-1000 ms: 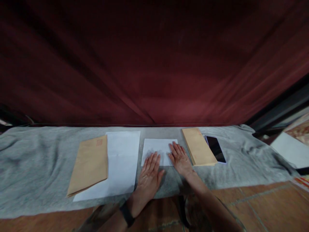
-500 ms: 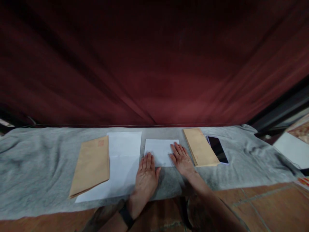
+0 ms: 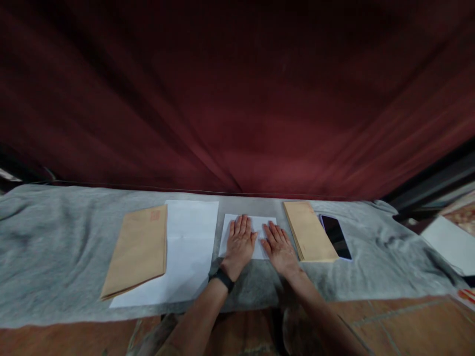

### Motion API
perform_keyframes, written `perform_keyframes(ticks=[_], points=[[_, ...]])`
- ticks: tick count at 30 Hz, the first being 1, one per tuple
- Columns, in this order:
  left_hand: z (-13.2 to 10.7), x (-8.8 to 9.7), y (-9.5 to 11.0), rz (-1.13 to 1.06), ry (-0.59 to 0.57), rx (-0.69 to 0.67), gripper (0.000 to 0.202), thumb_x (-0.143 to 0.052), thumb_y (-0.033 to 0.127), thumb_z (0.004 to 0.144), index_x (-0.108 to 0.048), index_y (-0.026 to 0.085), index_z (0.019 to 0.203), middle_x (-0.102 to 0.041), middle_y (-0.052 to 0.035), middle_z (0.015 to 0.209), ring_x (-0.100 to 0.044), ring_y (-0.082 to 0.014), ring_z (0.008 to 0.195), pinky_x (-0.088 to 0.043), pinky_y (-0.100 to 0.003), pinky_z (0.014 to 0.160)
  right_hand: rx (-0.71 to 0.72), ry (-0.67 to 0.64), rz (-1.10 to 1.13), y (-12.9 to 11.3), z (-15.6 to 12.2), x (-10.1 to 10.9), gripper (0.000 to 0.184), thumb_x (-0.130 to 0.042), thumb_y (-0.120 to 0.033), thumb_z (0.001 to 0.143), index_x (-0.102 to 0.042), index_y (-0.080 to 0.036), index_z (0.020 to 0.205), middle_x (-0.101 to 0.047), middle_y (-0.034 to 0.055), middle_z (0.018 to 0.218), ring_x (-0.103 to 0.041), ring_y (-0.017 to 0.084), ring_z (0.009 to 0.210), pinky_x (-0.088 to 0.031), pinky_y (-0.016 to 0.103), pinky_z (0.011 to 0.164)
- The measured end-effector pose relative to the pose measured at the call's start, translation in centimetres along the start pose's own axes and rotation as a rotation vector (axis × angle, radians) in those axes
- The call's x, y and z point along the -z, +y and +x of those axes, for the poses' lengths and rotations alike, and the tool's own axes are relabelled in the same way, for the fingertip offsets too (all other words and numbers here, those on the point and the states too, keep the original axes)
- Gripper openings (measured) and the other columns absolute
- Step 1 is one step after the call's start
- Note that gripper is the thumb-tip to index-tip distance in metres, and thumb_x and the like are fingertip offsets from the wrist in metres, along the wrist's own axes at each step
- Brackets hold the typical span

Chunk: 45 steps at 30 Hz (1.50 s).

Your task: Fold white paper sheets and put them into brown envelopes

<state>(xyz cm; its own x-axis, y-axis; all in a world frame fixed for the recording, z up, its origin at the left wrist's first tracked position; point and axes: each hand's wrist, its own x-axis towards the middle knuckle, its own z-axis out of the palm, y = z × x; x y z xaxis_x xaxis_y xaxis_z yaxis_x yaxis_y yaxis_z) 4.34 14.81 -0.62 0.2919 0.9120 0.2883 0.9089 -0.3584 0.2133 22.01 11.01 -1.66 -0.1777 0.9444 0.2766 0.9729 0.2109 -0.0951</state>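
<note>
Well, the biggest thing before you is the dark red curtain, which fills the upper part of the view behind everything else. Below it stretches your long surface, covered with a wrinkled grey cloth, and past its near edge you see the brown tiled floor. On the left half of the cloth lies a large white sheet, partly covered by the left brown envelopes, which sit at a slant and carry a red mark near the top right corner. Over on the right, the narrower right brown envelopes lie in a neat pile. Between the large sheet and that pile, right in front of you, is the small white paper. Your left hand lies flat across its left part, fingers straight and together; your right hand rests palm down over its right part, fingers slightly spread. In both, the grip is fully open and clasps nothing. The dark-screened phone lies just beside the right pile, and a black wristband circles your left wrist.
</note>
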Motion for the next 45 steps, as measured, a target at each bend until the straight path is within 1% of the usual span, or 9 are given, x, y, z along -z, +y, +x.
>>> perform_keyframes(ticks=[13,23,25,28,30,33,36,40,45], points=[[0.3,1.7,-1.4,0.083,-0.067,0.149,0.061,-0.034,0.036,0.103,-0.038,0.003,0.154,-0.033,-0.0194,0.164,-0.029,-0.0292,0.154,-0.026,-0.046,0.126,0.021,-0.008,0.001,0.1,0.0,0.2,0.054,-0.037,-0.041,0.108,-0.040,-0.018,0.157,-0.037,0.0113,0.164,-0.036,0.029,0.150,-0.032,0.048,0.121],[-0.8,2.3,-2.2,0.145,-0.030,0.143,0.061,-0.033,0.034,0.103,-0.039,-0.001,0.152,-0.038,-0.0225,0.160,-0.032,-0.0307,0.152,-0.029,-0.048,0.125,0.028,-0.012,0.008,0.5,-0.1,0.2,0.055,-0.037,-0.042,0.108,-0.041,-0.018,0.157,-0.038,0.0107,0.163,-0.038,0.029,0.149,-0.033,0.048,0.120],[-1.3,2.7,-1.8,0.143,-0.005,0.104,0.060,-0.034,0.031,0.102,-0.038,0.000,0.153,-0.036,-0.0224,0.162,-0.029,-0.0304,0.154,-0.026,-0.050,0.126,0.027,-0.024,0.015,0.5,-0.1,0.4,0.054,-0.037,-0.042,0.107,-0.042,-0.017,0.156,-0.039,0.0112,0.163,-0.038,0.030,0.149,-0.033,0.049,0.120],[-2.6,3.3,-0.7,0.097,0.005,-0.067,0.059,-0.037,0.030,0.102,-0.035,0.008,0.156,-0.032,-0.0157,0.166,-0.024,-0.0264,0.156,-0.024,-0.049,0.127,0.030,-0.049,0.045,0.7,0.1,0.7,0.054,-0.038,-0.042,0.107,-0.044,-0.017,0.154,-0.041,0.0117,0.162,-0.038,0.029,0.149,-0.034,0.049,0.120],[-3.7,3.5,0.1,0.061,-0.022,-0.198,0.058,-0.039,0.035,0.103,-0.035,0.012,0.156,-0.032,-0.0122,0.166,-0.025,-0.0245,0.156,-0.024,-0.047,0.128,0.035,-0.066,0.074,0.9,0.2,1.0,0.053,-0.039,-0.041,0.106,-0.046,-0.015,0.153,-0.042,0.0125,0.161,-0.039,0.029,0.148,-0.035,0.049,0.120],[-5.1,3.6,0.8,0.025,-0.083,-0.302,0.060,-0.039,0.045,0.104,-0.038,0.012,0.154,-0.034,-0.0132,0.166,-0.028,-0.0246,0.154,-0.025,-0.047,0.127,0.034,-0.077,0.116,1.1,0.3,1.2,0.052,-0.038,-0.037,0.106,-0.048,-0.012,0.151,-0.043,0.0149,0.160,-0.040,0.028,0.148,-0.036,0.049,0.119],[-5.7,3.6,0.9,-0.003,-0.127,-0.312,0.064,-0.035,0.052,0.104,-0.039,0.012,0.154,-0.036,-0.0139,0.164,-0.029,-0.0247,0.154,-0.024,-0.047,0.127,0.025,-0.051,0.140,0.7,0.6,1.4,0.052,-0.036,-0.036,0.106,-0.046,-0.012,0.152,-0.040,0.0157,0.161,-0.037,0.029,0.150,-0.033,0.051,0.121],[-5.7,3.7,0.9,-0.017,-0.165,-0.303,0.069,-0.033,0.056,0.103,-0.038,0.011,0.155,-0.038,-0.0152,0.163,-0.028,-0.0257,0.155,-0.019,-0.049,0.128,0.055,-0.032,0.229,-1.2,1.2,1.7,0.055,-0.029,-0.039,0.108,-0.037,-0.018,0.158,-0.034,0.0119,0.165,-0.031,0.026,0.153,-0.030,0.053,0.123],[-5.8,3.9,1.5,-0.013,-0.214,-0.286,0.066,-0.041,0.049,0.101,-0.040,0.009,0.154,-0.046,-0.0177,0.158,-0.031,-0.0280,0.153,-0.015,-0.051,0.128,0.137,-0.151,0.318,-3.9,1.2,1.5,0.056,-0.023,-0.045,0.110,-0.036,-0.022,0.159,-0.032,0.0075,0.166,-0.027,0.021,0.154,-0.026,0.048,0.126]])
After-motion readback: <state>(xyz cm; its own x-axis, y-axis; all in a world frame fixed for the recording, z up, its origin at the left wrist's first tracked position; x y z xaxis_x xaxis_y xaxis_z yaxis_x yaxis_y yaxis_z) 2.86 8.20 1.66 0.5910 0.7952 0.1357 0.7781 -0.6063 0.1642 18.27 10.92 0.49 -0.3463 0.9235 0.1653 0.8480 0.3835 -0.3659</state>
